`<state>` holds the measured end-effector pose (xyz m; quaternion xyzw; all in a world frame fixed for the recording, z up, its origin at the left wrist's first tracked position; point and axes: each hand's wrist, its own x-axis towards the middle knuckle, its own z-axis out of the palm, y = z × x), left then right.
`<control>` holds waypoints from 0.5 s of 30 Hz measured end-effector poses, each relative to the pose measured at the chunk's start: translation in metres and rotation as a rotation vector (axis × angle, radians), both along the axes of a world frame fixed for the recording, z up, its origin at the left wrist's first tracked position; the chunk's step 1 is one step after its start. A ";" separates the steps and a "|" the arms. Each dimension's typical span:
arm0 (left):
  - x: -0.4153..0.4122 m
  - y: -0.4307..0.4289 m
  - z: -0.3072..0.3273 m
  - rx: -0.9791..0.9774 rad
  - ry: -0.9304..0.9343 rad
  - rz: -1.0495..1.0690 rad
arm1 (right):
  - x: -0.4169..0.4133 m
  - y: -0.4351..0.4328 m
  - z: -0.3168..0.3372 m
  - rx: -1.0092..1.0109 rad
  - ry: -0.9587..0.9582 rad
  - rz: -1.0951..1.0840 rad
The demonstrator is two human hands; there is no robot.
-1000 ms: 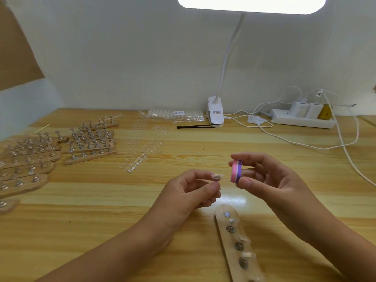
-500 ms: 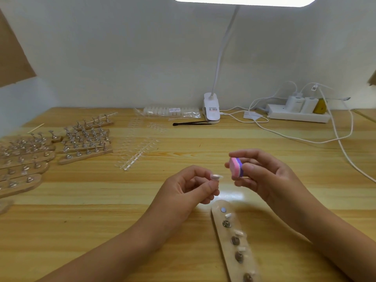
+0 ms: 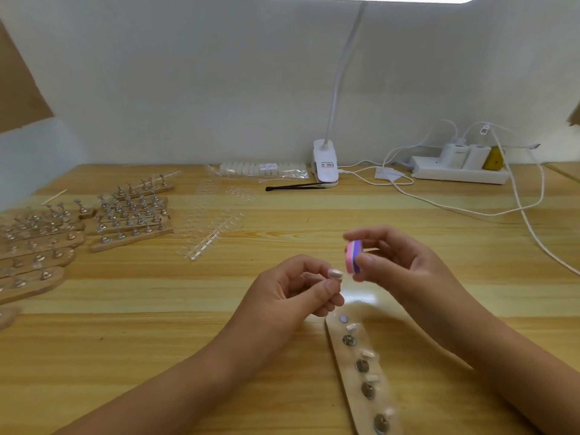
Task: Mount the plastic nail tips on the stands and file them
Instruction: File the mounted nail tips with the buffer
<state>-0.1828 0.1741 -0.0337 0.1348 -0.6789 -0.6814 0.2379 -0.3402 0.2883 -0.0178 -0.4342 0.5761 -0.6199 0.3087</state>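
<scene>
My left hand [image 3: 295, 288] pinches a small stand with a pale nail tip [image 3: 335, 273] on top, held above the table's middle. My right hand [image 3: 398, 265] grips a pink and purple file block [image 3: 353, 256] between thumb and fingers, its edge close to the nail tip on the right. Below my hands lies a wooden base strip [image 3: 361, 376] that carries several metal stands with nail tips. Bare sprues of clear nail tips [image 3: 208, 238] lie on the table to the upper left.
Several wooden strips with metal stands [image 3: 128, 215] fill the left side. At the back stand a bag of tips [image 3: 263, 169], black tweezers [image 3: 295, 186], a clip lamp base [image 3: 325, 163] and a power strip [image 3: 459, 171] with cables trailing right.
The file block has shifted a little in my right hand and now sits closer to the nail tip. My left hand holds its stand in nearly the same spot.
</scene>
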 end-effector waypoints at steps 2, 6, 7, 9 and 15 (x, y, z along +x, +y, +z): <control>0.001 0.001 0.000 0.013 0.010 -0.018 | -0.005 -0.002 0.000 0.013 -0.099 -0.090; 0.001 0.002 0.002 0.045 0.031 -0.031 | -0.012 0.006 0.008 -0.004 -0.289 0.185; 0.001 0.002 0.002 0.047 0.030 -0.030 | -0.011 0.008 0.009 0.006 -0.277 0.250; 0.001 0.002 0.002 0.042 0.023 -0.034 | -0.008 0.007 0.006 0.025 -0.220 0.258; 0.002 0.001 0.003 0.084 0.033 -0.020 | -0.013 0.004 0.006 -0.051 -0.396 0.071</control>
